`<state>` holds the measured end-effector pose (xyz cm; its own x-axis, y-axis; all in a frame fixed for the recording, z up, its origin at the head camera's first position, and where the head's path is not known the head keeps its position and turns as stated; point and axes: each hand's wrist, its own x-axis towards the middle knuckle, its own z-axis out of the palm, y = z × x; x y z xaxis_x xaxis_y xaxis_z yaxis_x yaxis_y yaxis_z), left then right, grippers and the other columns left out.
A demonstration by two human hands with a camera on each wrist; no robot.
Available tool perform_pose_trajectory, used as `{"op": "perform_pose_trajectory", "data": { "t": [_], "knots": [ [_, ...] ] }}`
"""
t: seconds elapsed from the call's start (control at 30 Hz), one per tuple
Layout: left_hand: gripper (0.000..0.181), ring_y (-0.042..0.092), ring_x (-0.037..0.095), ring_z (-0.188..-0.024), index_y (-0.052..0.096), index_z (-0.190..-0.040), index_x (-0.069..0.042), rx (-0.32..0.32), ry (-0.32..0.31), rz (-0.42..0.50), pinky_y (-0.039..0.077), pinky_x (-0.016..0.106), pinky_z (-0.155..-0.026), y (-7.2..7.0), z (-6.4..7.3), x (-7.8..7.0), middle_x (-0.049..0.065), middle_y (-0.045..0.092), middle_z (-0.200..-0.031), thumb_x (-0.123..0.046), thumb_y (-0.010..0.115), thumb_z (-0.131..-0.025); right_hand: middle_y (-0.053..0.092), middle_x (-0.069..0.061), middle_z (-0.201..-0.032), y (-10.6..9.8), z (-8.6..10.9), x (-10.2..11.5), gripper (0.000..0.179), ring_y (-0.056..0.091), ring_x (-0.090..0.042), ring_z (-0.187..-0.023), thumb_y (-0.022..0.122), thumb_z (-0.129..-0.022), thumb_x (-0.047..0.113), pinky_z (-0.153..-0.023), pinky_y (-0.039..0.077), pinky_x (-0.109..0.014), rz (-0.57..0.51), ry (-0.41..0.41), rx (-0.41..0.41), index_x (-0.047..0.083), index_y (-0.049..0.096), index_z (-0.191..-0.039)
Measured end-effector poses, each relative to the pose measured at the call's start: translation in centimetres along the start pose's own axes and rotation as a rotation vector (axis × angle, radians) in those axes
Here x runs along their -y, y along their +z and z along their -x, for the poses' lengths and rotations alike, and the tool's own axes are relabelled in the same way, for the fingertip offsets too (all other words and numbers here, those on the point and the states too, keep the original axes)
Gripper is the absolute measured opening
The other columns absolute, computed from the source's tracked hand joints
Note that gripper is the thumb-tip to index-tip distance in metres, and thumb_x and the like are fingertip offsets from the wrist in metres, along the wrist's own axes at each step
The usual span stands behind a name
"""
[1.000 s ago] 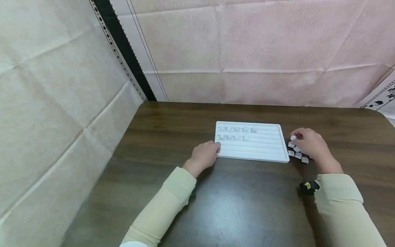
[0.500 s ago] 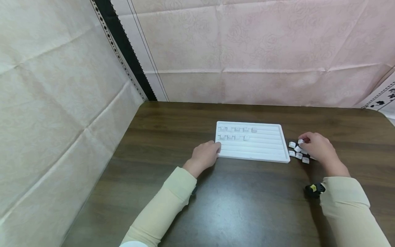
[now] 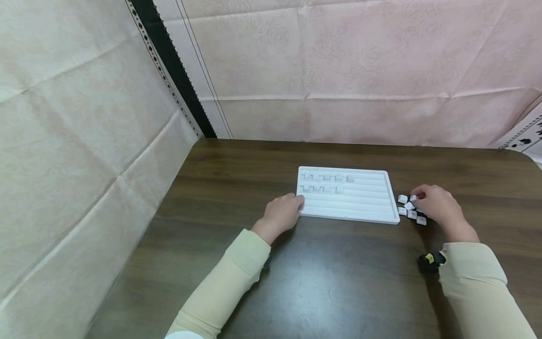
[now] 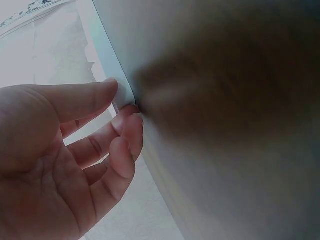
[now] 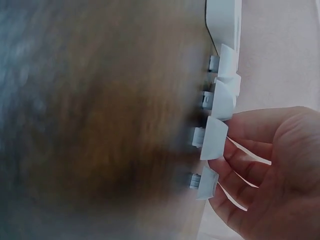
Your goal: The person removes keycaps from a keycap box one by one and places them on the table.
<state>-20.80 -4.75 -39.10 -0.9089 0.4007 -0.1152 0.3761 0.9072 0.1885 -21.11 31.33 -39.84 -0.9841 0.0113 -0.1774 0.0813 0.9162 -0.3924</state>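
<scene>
A white ridged tray [image 3: 347, 207] lies on the table, with small pale square shapes in its two far rows, toward the left. My left hand [image 3: 280, 214] grips its near left corner; in the left wrist view the thumb [image 4: 95, 100] is on the tray's edge [image 4: 111, 65] with curled fingertips at the corner. Just right of the tray is a cluster of small white keycaps [image 3: 409, 205], seen side-on with grey stems in the right wrist view. My right hand [image 3: 440, 207] pinches one keycap [image 3: 413, 197] at the cluster's far side; its palm hides some others.
The brown wooden table [image 3: 322, 282] stretches toward me from the tray. A pale cloth [image 3: 360, 70] hangs behind its far edge, and another cloth [image 3: 84, 165] is along the left side.
My right hand has moved right and slightly nearer with the pinched keycap, away from the tray's edge. My left hand stays on the tray's corner.
</scene>
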Motion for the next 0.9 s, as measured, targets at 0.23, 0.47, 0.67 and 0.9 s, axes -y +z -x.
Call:
{"op": "perform_pose_trajectory", "data": {
  "t": [0.23, 0.47, 0.67, 0.9],
  "knots": [
    [0.006, 0.05, 0.015, -0.067, 0.057, -0.093, -0.015, 0.002, 0.001, -0.006, 0.037, 0.024, -0.055, -0.08, -0.02, -0.09, 0.001, 0.055, -0.08, -0.021, 0.055, -0.092, 0.052, -0.031, -0.108, -0.06, 0.04, -0.29, 0.034, 0.05, -0.039, -0.089, 0.049, -0.09, 0.016, -0.066, 0.041, -0.045, 0.007, 0.01, 0.022, -0.007, 0.054, -0.114],
    [0.007, 0.05, 0.015, -0.067, 0.058, -0.094, -0.015, 0.002, -0.007, 0.002, 0.038, 0.024, -0.055, -0.16, 0.03, -0.08, 0.001, 0.056, -0.08, -0.021, 0.056, -0.092, 0.051, -0.033, -0.111, -0.48, 0.33, 0.22, 0.037, 0.05, -0.043, -0.095, 0.049, -0.09, 0.017, -0.072, 0.042, -0.052, 0.003, -0.01, 0.006, -0.009, 0.052, -0.116],
    [0.007, 0.05, 0.015, -0.067, 0.058, -0.095, -0.014, 0.003, -0.002, 0.005, 0.038, 0.024, -0.055, -0.16, 0.07, -0.1, 0.001, 0.056, -0.08, -0.02, 0.055, -0.092, 0.052, -0.032, -0.111, -0.52, 0.51, 0.38, 0.038, 0.049, -0.044, -0.097, 0.049, -0.09, 0.018, -0.073, 0.041, -0.052, -0.012, -0.025, -0.016, -0.009, 0.051, -0.117],
    [0.007, 0.05, 0.014, -0.066, 0.058, -0.093, -0.015, 0.006, -0.001, 0.0, 0.037, 0.024, -0.055, -0.19, 0.04, -0.13, 0.001, 0.056, -0.079, -0.02, 0.054, -0.092, 0.049, -0.032, -0.115, -0.63, 0.43, 0.57, 0.037, 0.046, -0.045, -0.101, 0.047, -0.091, 0.018, -0.076, 0.04, -0.056, -0.032, -0.03, -0.036, -0.007, 0.051, -0.118]
  ]
}}
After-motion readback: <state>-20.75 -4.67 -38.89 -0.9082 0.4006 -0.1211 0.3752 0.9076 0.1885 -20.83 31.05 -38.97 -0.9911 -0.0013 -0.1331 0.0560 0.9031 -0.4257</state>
